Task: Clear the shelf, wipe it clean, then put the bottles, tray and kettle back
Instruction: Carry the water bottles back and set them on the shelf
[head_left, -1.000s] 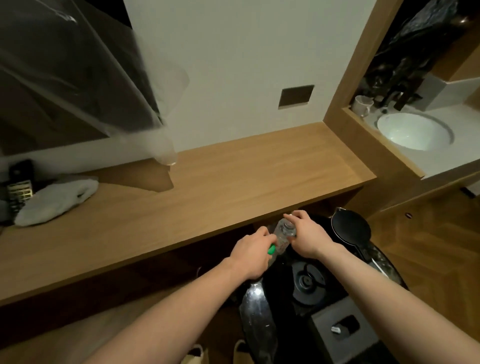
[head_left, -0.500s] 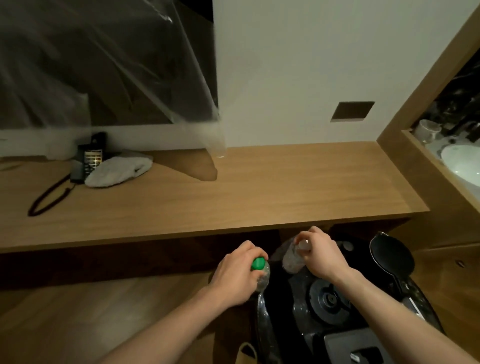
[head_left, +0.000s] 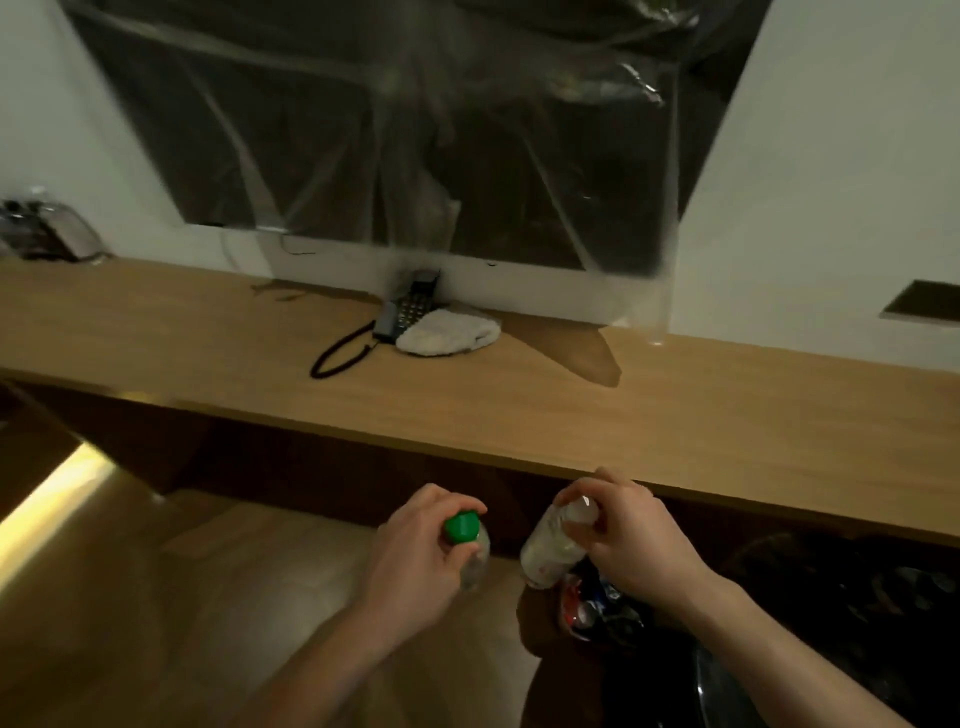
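My left hand grips a clear bottle with a green cap by its neck. My right hand grips a second clear bottle with a white cap near its top. Both bottles are held in the air below the front edge of the long wooden shelf. A white cloth lies on the shelf near the wall. The tray and kettle are dark shapes low at the right, too dim to tell apart.
A black corded telephone sits beside the cloth. A screen wrapped in clear plastic hangs above the shelf. A plastic-covered object stands at the shelf's far left. Colourful cans lie below my right hand. Wooden floor spreads at lower left.
Both hands have lifted the two bottles off the dark tray area and moved them left. My view has swung left, so the sink and kettle are out of sight.
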